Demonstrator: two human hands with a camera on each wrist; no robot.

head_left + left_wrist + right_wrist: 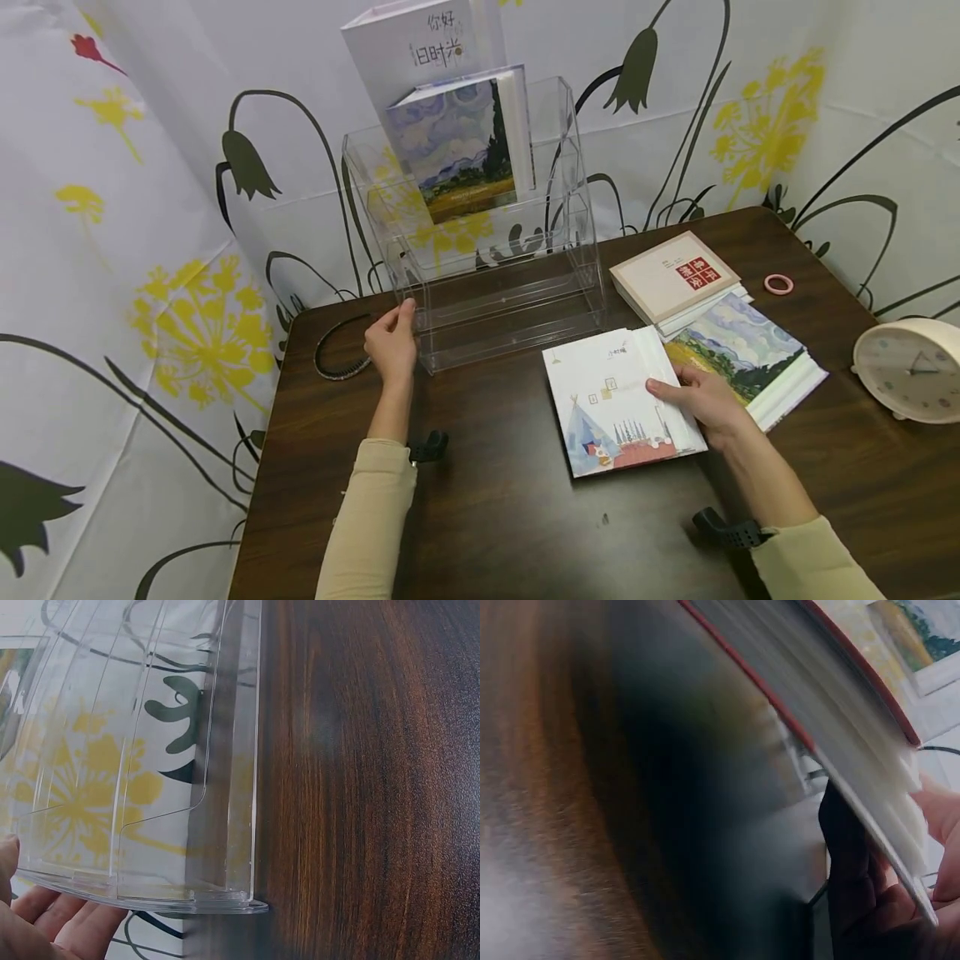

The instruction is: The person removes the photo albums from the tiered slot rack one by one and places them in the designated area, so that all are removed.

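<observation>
My left hand (393,343) grips the lower left side of a clear acrylic tiered display rack (510,335). In the left wrist view the thumb lies on one side of the rack's edge (165,904) and the fingers (75,924) on the other. A white notebook with a tent drawing (607,417) is held in my right hand (712,406), thumb on its cover, above the table. The right wrist view shows its page edges (840,720) and red cover edge, partly blurred. Two books stand in the rack: a landscape-painting one (461,150) before a taller white one (375,50).
Right of the rack lie a cream book with a red stamp (671,271) and a landscape-painting book (750,342), overlapping. Beyond them are a pink ring (778,285) and a round clock (911,371). A dark headband (341,372) lies left of the rack, and a patterned curtain (180,208) hangs behind.
</observation>
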